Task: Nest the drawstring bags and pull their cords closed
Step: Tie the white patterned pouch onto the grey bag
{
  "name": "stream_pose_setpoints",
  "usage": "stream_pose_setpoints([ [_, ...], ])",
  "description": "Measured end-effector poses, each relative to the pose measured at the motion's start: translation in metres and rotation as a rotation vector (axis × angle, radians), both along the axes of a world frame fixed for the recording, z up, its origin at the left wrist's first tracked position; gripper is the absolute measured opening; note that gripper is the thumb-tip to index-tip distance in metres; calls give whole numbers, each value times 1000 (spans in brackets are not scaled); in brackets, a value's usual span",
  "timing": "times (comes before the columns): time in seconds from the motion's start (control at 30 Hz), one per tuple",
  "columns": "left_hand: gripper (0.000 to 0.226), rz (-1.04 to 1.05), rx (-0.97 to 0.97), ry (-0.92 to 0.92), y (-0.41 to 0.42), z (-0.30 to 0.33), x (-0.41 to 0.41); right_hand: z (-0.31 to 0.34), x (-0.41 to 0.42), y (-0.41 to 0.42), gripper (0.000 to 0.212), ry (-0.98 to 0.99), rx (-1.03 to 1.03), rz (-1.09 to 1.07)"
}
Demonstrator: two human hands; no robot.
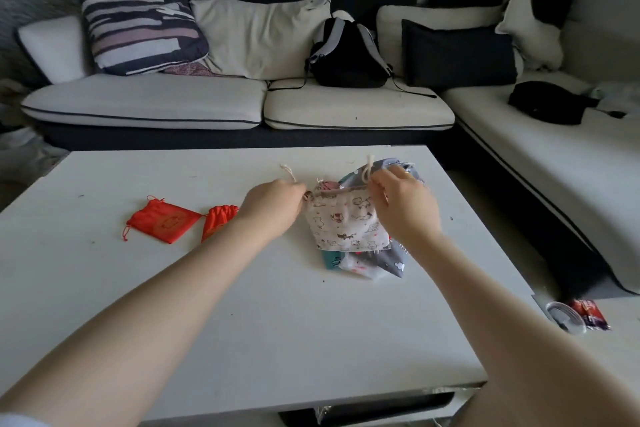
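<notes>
A cream drawstring bag printed with small cats lies on the white table, on top of a grey bag with white clouds and other patterned fabric. My left hand pinches the bag's cord at its left top corner; a cord end loops up behind the fingers. My right hand grips the cord at the right top corner, with white cord ends sticking up above it. The bag's mouth is stretched flat between the hands. Two red satin pouches, one flat and one bunched, lie to the left.
A small round plastic lid and a red wrapper sit on a low surface to the right of the table. Behind the table is a corner sofa with cushions, a black backpack and a black pouch.
</notes>
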State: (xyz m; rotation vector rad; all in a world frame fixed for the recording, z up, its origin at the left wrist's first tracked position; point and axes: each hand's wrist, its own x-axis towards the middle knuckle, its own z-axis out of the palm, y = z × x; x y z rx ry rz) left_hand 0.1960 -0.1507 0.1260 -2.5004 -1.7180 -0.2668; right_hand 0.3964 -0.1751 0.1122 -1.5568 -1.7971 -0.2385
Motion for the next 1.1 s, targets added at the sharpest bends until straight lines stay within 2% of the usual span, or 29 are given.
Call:
stream_pose_setpoints([
  [0.07, 26, 28, 6, -27, -1, 0, 0, -5, 3, 1, 23, -273, 163, -10],
  [0.1, 26, 34, 6, -106, -3, -1, -1, -6, 3, 1, 21, -294, 164, -2],
  [0.13, 28, 41, -16, -205, -3, -2, 0, -4, 0, 0, 17, -226, 93, 10],
  [0.2, 31, 71, -146, -443, -2, -1, 1, 5, -3, -3, 16, 165, -191, -16],
  [0.27, 31, 111, -353, -718, -5, 2, 4, 13, 3, 0, 13, 873, -530, -19],
  [0.33, 26, 158, -490, -1005, -8, 4, 7, 10, 11, 4, 4, 1525, -689, 80],
  [0.37, 26, 188, -513, -1108, -8, 3, 9, 7, 12, 5, 6, 1726, -690, 169],
  [0.47, 20, 278, -497, -1345, -4, 0, 9, 1, 14, 7, 13, 2022, -571, 339],
  [0.57, 33, 464, -499, -1562, 3, -7, 0, -2, 23, 6, 26, 2206, -416, 326],
  [0.63, 34, 510, -537, -1596, 4, -15, -4, -7, 27, 5, 31, 2167, -394, 245],
  [0.7, 32, 494, -611, -1631, 1, -18, -1, -11, 24, 4, 33, 1988, -434, 170],
  [0.73, 31, 483, -616, -1593, 0, -18, 1, -11, 20, 4, 34, 1870, -465, 152],
  [0.83, 33, 360, -502, -1263, -1, -10, 4, -3, 7, 0, 30, 1520, -588, 197],
  [1.0, 34, -10, -254, -678, -5, 13, 12, 22, -19, -10, 17, 985, -689, 322],
  [1.1, 26, -209, -3, -543, -12, 25, 19, 32, -33, -16, 17, 782, -674, 395],
])
